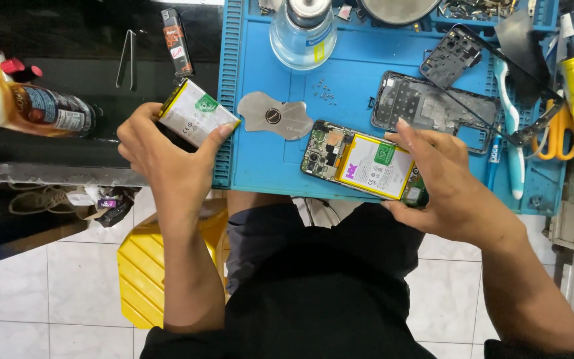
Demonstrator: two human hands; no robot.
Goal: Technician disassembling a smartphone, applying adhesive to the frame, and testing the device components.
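My left hand (167,156) holds a loose white phone battery with a yellow edge (197,113) above the left edge of the blue work mat (260,169). My right hand (443,179) grips the right end of an opened phone (363,163) lying on the mat, its circuit board bare and a second white battery seated in it. A thin metal pry plate (276,118) lies between the two hands.
On the mat lie a phone middle frame (433,106), a black back frame (452,56), small screws (323,92), a glass bottle (303,30), a toothbrush (513,139) and scissors (556,133). Tweezers (127,58), a lighter (177,40) and bottles (28,106) sit left. A yellow stool (144,266) stands below.
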